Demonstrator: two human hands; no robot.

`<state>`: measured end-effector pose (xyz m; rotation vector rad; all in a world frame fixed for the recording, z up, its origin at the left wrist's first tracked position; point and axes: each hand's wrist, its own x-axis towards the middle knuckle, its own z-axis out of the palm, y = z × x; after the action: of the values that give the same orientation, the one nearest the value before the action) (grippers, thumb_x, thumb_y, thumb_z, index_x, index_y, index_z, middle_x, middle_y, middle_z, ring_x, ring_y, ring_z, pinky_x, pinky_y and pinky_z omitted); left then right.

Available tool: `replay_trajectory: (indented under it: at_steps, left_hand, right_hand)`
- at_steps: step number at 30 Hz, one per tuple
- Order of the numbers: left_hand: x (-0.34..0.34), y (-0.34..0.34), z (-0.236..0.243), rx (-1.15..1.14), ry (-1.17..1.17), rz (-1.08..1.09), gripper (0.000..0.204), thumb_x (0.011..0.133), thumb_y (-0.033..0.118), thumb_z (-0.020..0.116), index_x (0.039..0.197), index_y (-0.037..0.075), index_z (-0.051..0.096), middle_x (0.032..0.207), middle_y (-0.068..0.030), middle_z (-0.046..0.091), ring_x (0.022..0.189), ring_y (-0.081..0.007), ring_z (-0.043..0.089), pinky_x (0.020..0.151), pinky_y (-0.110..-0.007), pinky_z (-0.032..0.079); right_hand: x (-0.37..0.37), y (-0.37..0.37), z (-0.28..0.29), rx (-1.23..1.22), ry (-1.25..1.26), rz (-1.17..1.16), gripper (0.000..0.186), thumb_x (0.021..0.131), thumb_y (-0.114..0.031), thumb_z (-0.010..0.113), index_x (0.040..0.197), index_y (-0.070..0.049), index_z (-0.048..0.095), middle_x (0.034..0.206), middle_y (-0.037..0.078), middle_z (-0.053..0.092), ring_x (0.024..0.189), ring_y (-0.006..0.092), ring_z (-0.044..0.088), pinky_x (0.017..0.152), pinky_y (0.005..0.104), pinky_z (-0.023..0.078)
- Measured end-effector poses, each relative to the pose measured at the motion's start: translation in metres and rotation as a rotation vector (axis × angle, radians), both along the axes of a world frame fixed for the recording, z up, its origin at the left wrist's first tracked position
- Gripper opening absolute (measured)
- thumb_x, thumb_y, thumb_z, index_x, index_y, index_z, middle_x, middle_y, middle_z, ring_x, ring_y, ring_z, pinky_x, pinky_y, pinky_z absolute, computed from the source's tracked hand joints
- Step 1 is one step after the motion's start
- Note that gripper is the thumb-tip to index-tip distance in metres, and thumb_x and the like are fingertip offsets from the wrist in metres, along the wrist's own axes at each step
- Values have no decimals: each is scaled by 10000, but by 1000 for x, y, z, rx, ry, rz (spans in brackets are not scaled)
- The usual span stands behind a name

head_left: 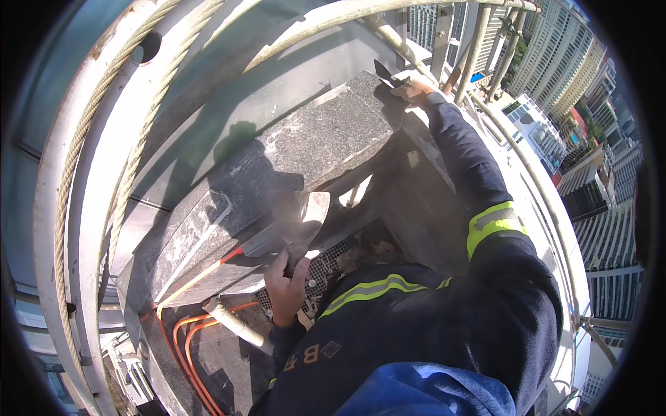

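Observation:
My left hand [286,290] is closed round the handle of a wide-bladed scraper [311,210], its blade tilted up in front of the long grey stone-like block [326,139]. Part of that blade lies in shadow and part in sunlight. Out at the far right end of the block, my right hand [415,90] is closed on a small tool with a dark pointed blade [383,72]; its exact kind is too small to tell. Pale smears and dust mark the block's speckled top.
Pale metal railings [555,201] curve along the right, with tall buildings [555,62] far below. Thick wire ropes [142,125] and a white beam [59,208] stand at the left. Orange cord [191,360], a pale pipe [239,327] and a black perforated floor mat [340,251] lie near my body.

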<state>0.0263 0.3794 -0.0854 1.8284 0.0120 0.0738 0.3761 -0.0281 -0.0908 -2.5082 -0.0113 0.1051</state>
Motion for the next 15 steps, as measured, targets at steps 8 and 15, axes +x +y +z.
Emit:
replay_trajectory:
  at_steps: [8,15]
  left_hand:
    - [75,17,8,125,-82,-169,381,913,101,683,1186,-154,609,695,-62,609,569,-89,564,550,-251,463]
    - [100,-1,13,118,-157,-116,228,955,128,650,1068,-69,645,769,-24,603,604,-66,544,557,-213,411]
  right_hand:
    - [-9,-21,-7,321,20,53,248,853,-180,770,1004,14,736,951,108,693,744,195,654,639,351,586]
    - [-83,-67,50,455,-144,-166,289,832,-150,757,1050,30,699,799,12,613,630,92,488,538,258,372]
